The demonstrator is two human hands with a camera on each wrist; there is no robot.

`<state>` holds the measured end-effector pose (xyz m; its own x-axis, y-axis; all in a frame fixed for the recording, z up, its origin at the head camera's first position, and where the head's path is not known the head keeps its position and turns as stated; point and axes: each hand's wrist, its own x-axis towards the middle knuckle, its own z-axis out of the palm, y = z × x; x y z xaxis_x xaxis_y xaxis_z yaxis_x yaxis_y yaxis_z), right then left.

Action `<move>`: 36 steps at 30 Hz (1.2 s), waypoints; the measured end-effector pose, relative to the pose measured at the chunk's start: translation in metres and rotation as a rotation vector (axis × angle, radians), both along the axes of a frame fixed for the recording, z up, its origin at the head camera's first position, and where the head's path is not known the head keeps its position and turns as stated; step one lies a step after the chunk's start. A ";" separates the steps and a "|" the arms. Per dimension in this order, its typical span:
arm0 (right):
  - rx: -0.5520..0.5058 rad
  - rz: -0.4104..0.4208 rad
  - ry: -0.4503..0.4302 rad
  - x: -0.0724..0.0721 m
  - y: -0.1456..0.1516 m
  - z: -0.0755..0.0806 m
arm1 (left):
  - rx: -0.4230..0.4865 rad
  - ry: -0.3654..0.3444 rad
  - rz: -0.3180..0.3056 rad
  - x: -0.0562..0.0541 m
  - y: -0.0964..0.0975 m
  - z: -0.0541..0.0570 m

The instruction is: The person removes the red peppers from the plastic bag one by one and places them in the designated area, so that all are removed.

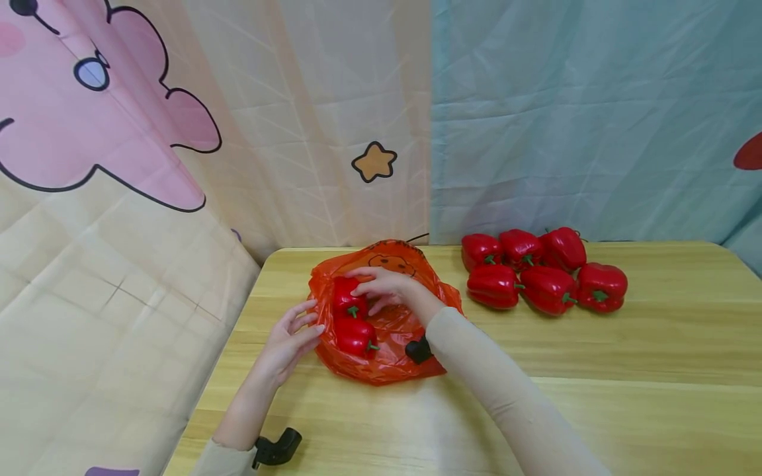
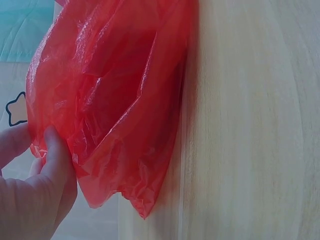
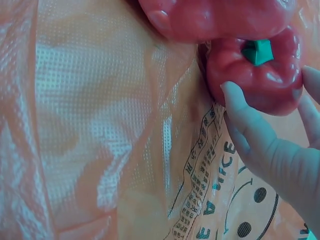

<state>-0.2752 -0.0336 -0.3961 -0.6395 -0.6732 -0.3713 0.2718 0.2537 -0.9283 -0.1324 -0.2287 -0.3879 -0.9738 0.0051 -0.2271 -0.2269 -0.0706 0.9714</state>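
Observation:
An orange-red plastic bag lies spread with its mouth up on the table, two red bell peppers inside at its left. My right hand reaches in and grips the farther bell pepper, thumb on one side and fingertips on the other. Against it, toward me, lies the nearer bell pepper. At the bag's left edge my left hand holds the rim; in the left wrist view its thumb and fingers pinch the film. The peppers are hidden from that view.
Several more red bell peppers sit in two rows to the right of the bag. The wooden table ends at a printed curtain behind and at the left. A black wrist mount is by the left sleeve.

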 end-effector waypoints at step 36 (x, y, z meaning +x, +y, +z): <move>0.002 -0.010 0.110 0.000 -0.002 -0.007 | -0.016 -0.003 0.006 0.000 -0.001 -0.002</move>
<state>-0.2748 -0.0358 -0.4035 -0.6835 -0.6657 -0.2995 0.1705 0.2534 -0.9522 -0.1327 -0.2299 -0.3897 -0.9732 -0.0040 -0.2297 -0.2292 -0.0560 0.9718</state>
